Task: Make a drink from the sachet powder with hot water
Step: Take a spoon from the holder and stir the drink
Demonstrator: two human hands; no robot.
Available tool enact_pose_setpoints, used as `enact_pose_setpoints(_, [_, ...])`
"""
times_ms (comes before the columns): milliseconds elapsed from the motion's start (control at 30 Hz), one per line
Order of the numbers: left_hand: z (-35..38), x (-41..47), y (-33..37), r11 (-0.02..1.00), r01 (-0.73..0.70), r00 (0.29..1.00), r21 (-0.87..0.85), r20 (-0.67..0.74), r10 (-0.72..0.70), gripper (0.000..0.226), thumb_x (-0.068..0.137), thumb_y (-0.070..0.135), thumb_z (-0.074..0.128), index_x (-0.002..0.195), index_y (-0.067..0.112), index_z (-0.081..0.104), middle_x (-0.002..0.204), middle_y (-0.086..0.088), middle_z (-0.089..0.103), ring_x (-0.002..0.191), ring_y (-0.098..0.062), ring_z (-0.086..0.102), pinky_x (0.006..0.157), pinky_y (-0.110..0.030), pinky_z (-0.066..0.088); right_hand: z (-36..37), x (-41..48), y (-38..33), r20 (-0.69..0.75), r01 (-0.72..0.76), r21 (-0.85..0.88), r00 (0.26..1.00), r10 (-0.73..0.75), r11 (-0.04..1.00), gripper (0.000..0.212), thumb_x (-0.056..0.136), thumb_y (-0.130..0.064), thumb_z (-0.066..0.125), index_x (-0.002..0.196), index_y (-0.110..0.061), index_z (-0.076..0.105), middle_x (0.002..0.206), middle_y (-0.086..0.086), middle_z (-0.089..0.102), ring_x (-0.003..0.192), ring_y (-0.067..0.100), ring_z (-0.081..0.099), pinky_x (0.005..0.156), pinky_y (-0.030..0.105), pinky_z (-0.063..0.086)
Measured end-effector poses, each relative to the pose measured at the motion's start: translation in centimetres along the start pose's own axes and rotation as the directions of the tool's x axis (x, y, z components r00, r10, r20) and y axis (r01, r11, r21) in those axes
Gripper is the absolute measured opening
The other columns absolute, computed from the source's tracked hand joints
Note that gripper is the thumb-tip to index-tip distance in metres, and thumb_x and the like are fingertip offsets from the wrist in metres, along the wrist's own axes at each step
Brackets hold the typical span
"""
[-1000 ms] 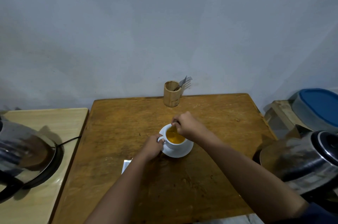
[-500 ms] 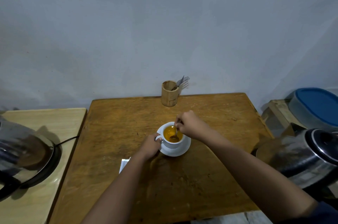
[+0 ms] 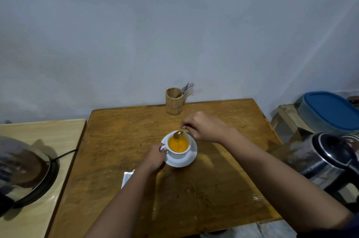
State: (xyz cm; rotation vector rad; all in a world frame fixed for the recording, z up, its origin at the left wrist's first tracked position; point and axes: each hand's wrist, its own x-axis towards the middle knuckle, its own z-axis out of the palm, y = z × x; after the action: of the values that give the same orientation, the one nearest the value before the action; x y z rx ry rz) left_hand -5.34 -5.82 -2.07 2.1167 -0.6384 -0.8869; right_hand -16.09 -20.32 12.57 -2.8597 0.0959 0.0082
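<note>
Drink mixed: cup (image 3: 177,150) holds orange liquid. Right hand (image 3: 204,128) pinches spoon (image 3: 178,134) above the rim; left hand (image 3: 155,158) grips handle. Remaining: set spoon aside.

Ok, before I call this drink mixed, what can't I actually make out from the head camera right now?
- White sachet: mostly hidden under the left forearm; print unreadable.
- Metal spoon: handle covered by the right hand.
- White cup: the opaque orange drink hides any undissolved powder; the left hand covers part of the handle.
- Steel kettle: cut off by the right edge.
- Bamboo utensil holder: contents below its rim unseen.
</note>
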Motion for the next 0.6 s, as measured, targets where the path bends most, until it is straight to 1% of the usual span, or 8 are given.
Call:
enact_pose_setpoints(100, [0.6, -0.1, 0.1, 1.000, 0.012, 0.997, 0.026, -0.072, -0.010, 0.028, 0.096, 0.018, 0.040, 0.112, 0.010, 0.061, 0.111, -0.012, 0.064, 0.094, -0.020, 0.055, 0.080, -0.030, 0.043, 0.1, -0.4, 0.0, -0.027, 0.049, -0.031, 0.998, -0.050, 0.998, 0.021, 0.091, -0.015, 0.051, 0.104, -0.010, 0.068, 0.102, 0.008, 0.070, 0.093, 0.022, 0.062, 0.075, 0.034, 0.052])
enact_pose_setpoints(167, [1.0, -0.3, 0.4, 0.999, 0.021, 0.991, 0.046, -0.131, -0.015, 0.028, 0.096, 0.016, 0.041, 0.112, 0.007, 0.062, 0.111, -0.013, 0.065, 0.092, -0.020, 0.055, 0.078, -0.029, 0.040, 0.4, -0.6, 0.0, -0.091, -0.003, 0.018, 0.996, 0.005, 1.000, 0.021, 0.092, -0.016, 0.052, 0.103, -0.010, 0.068, 0.101, 0.008, 0.070, 0.091, 0.022, 0.063, 0.074, 0.035, 0.053])
enact_pose_setpoints(267, [1.7, -0.5, 0.5, 0.998, 0.057, 0.975, 0.001, -0.216, -0.055, 0.031, 0.095, 0.016, 0.043, 0.120, 0.004, 0.059, 0.121, -0.015, 0.062, 0.107, -0.026, 0.057, 0.085, -0.031, 0.044, 0.9, -0.7, 0.1, -0.186, -0.211, 0.247, 0.948, 0.260, 0.946, 0.019, 0.091, -0.016, 0.054, 0.103, -0.009, 0.068, 0.096, 0.010, 0.071, 0.084, 0.022, 0.065, 0.075, 0.039, 0.056])
enact_pose_setpoints(333, [2.0, -0.8, 0.6, 0.996, 0.082, 0.964, -0.029, -0.251, -0.087, 0.033, 0.095, 0.017, 0.045, 0.123, 0.005, 0.057, 0.126, -0.015, 0.059, 0.115, -0.027, 0.056, 0.094, -0.036, 0.046, 1.2, -0.8, 0.8, -0.254, -0.316, 0.420, 0.859, 0.445, 0.851, 0.016, 0.090, -0.013, 0.057, 0.100, -0.008, 0.068, 0.092, 0.008, 0.071, 0.080, 0.019, 0.066, 0.074, 0.034, 0.058])
enact_pose_setpoints(400, [2.0, -1.0, 0.7, 0.994, 0.097, 0.954, -0.046, -0.281, -0.106, 0.034, 0.094, 0.018, 0.047, 0.124, 0.006, 0.056, 0.128, -0.015, 0.057, 0.117, -0.028, 0.055, 0.096, -0.037, 0.046, 1.6, -1.3, 1.9, -0.260, -0.376, 0.634, 0.719, 0.645, 0.675, 0.010, 0.088, -0.009, 0.059, 0.091, -0.009, 0.069, 0.085, 0.007, 0.070, 0.074, 0.015, 0.066, 0.072, 0.027, 0.057])
enact_pose_setpoints(433, [2.0, -1.1, 0.7, 0.994, 0.092, 0.950, -0.051, -0.295, -0.103, 0.033, 0.094, 0.018, 0.048, 0.124, 0.006, 0.056, 0.128, -0.015, 0.057, 0.117, -0.028, 0.054, 0.096, -0.037, 0.045, 2.0, -1.7, 2.7, -0.218, -0.371, 0.754, 0.637, 0.740, 0.542, 0.010, 0.088, -0.006, 0.059, 0.087, -0.008, 0.069, 0.082, 0.008, 0.069, 0.069, 0.014, 0.066, 0.069, 0.025, 0.057])
enact_pose_setpoints(500, [2.1, -1.2, 0.6, 0.996, 0.068, 0.945, -0.059, -0.317, -0.083, 0.032, 0.094, 0.017, 0.048, 0.123, 0.006, 0.058, 0.128, -0.015, 0.057, 0.116, -0.027, 0.054, 0.095, -0.035, 0.044, 3.0, -2.9, 4.2, -0.081, -0.280, 0.932, 0.461, 0.884, 0.231, 0.013, 0.086, 0.000, 0.057, 0.090, 0.001, 0.069, 0.078, 0.012, 0.070, 0.067, 0.018, 0.067, 0.071, 0.027, 0.057])
enact_pose_setpoints(600, [2.3, -1.5, 0.6, 0.995, 0.053, 0.934, -0.088, -0.347, -0.080, 0.031, 0.094, 0.016, 0.047, 0.121, 0.006, 0.059, 0.127, -0.014, 0.056, 0.115, -0.026, 0.053, 0.088, -0.029, 0.041, 5.6, -5.0, 5.9, 0.221, -0.071, 0.975, 0.228, 0.948, -0.210, 0.012, 0.086, -0.001, 0.059, 0.093, 0.003, 0.068, 0.083, 0.017, 0.071, 0.075, 0.021, 0.070, 0.074, 0.027, 0.058])
